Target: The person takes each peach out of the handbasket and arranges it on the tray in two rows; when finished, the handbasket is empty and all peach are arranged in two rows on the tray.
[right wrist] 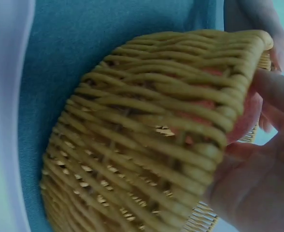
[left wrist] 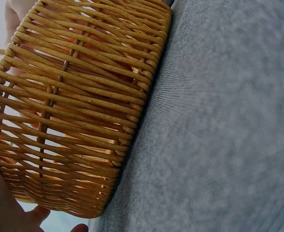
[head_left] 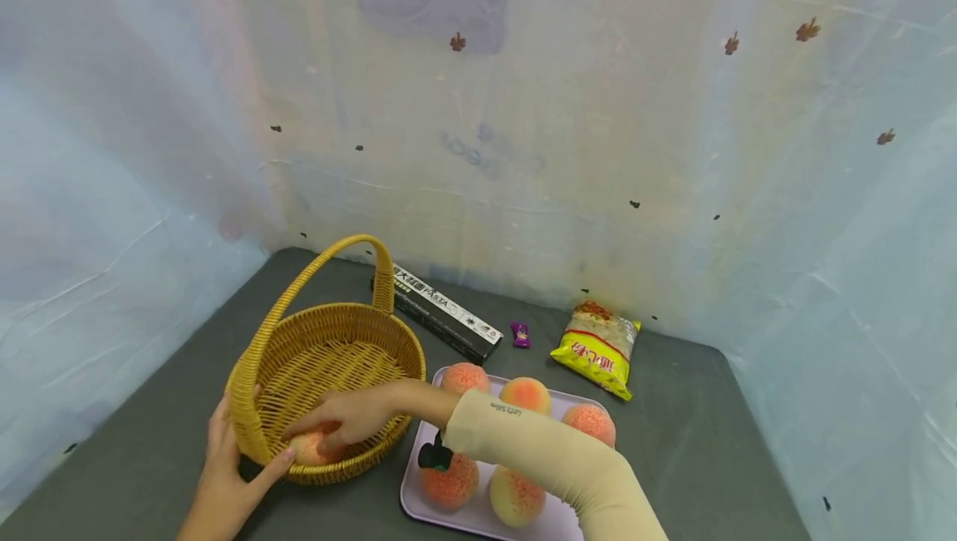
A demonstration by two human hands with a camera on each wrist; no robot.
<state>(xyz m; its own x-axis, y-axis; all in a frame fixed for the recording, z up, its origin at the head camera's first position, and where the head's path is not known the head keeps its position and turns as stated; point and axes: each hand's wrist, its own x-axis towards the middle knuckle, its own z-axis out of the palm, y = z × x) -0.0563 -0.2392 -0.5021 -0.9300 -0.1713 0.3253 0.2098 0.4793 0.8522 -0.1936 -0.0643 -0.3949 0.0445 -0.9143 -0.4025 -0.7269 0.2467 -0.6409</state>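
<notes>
A yellow wicker basket (head_left: 340, 321) with a tall arched handle stands on the left part of the table. My left hand (head_left: 223, 468) grips its near-left rim by the handle's foot, thumb along the front edge. Inside the basket, at its near side, my right hand (head_left: 359, 418) holds a pink-orange peach (head_left: 308, 450) from above with curled fingers. Through the weave, the right wrist view shows part of that peach (right wrist: 248, 116) beside the right hand (right wrist: 267, 174). The left wrist view shows mostly the basket's outer wall (left wrist: 74, 106).
Right of the basket, a pale purple tray (head_left: 413, 487) bears several peaches (head_left: 517, 498), partly under my right sleeve (head_left: 538, 441). Behind are a black pasta box (head_left: 449, 321), a small purple wrapped sweet (head_left: 520, 335) and a yellow bag of pasta (head_left: 598, 350). A pale sheet hangs behind the grey table.
</notes>
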